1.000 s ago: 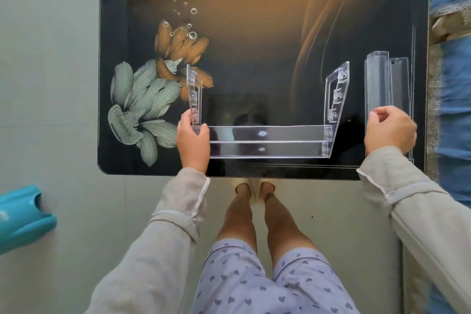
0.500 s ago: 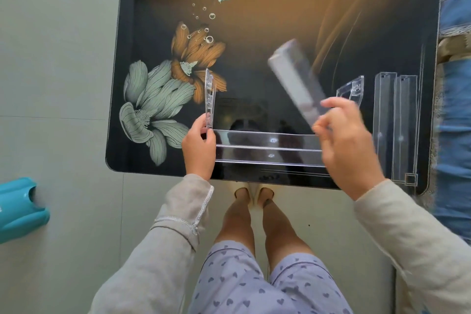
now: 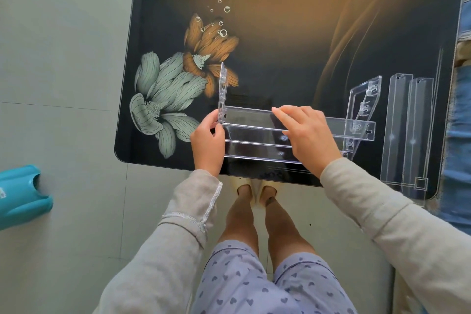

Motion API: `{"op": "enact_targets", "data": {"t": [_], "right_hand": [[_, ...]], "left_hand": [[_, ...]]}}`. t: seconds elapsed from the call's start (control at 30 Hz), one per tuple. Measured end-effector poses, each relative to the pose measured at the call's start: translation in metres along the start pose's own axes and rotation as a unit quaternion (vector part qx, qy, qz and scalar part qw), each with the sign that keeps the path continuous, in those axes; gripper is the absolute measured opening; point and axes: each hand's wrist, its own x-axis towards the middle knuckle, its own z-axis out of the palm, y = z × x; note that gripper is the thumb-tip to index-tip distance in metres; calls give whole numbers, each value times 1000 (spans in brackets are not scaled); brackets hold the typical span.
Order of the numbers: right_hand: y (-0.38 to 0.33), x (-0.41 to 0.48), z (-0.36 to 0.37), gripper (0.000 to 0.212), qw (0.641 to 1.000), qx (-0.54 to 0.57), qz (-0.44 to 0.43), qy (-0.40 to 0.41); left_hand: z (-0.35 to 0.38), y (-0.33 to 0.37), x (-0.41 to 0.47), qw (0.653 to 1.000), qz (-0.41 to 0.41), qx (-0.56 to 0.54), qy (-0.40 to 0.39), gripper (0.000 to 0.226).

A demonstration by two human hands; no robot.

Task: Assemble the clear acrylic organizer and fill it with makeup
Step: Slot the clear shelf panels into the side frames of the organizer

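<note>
The clear acrylic organizer frame stands near the front edge of the dark table (image 3: pixel 293 41): an upright left side panel (image 3: pixel 222 89), an upright right side panel (image 3: pixel 364 107), and a low shelf (image 3: pixel 254 146) joining them. My left hand (image 3: pixel 207 144) grips the foot of the left side panel. My right hand (image 3: pixel 304 136) holds a long clear shelf piece (image 3: pixel 249 117) laid across between the panels, its left end against the left panel, its right end jutting past the right one. No makeup is in view.
Two more clear shelf pieces (image 3: pixel 407 135) lie side by side at the table's right edge. A teal plastic object (image 3: pixel 20 196) sits on the floor at left. Blue fabric (image 3: pixel 458 120) runs along the table's right side. My legs and feet are under the front edge.
My right hand picked a shelf piece from the stack at right, carried it tilted through the air, and now holds it level across the frame. My left hand stayed on the left panel.
</note>
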Motion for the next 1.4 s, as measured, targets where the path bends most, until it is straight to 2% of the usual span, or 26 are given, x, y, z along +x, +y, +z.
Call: {"op": "enact_targets", "data": {"t": [1.03,1.4], "right_hand": [[5,9,12,54,995,27,46,-90],[4,7,14,61,995,21,47,-85]], "left_hand": [[6,2,-5,999,0,34,13,38],[12,6,-9,998,1,40,39,38]]}}
